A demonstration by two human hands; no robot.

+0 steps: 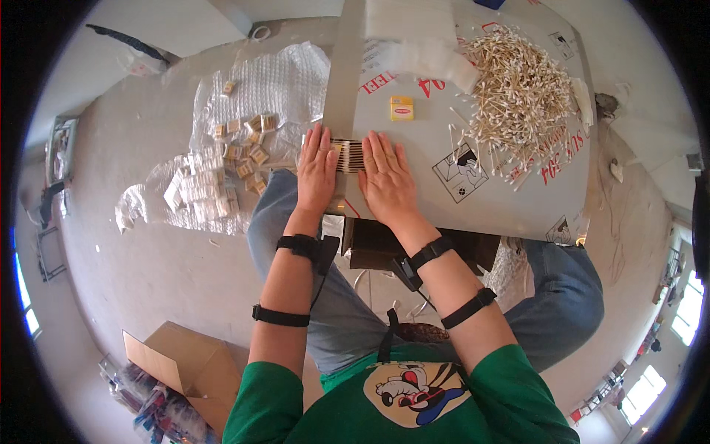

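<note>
A small row of wooden cotton swabs (349, 156) lies flat on a grey board (414, 200) resting over my knees. My left hand (316, 171) lies palm down on the row's left end, and my right hand (384, 177) lies palm down against its right end, fingers together and pointing away from me. Both hands press the swabs between them. A large loose heap of cotton swabs (518, 92) sits at the board's far right. A small yellow box (401, 108) stands on the board beyond my hands.
On the floor to the left, clear plastic sheeting (266, 81) holds several small packed bundles (222, 174). White plastic bags (433, 55) lie at the board's far edge. An open cardboard box (185, 366) sits at the lower left. A roll of tape (260, 32) lies farther off.
</note>
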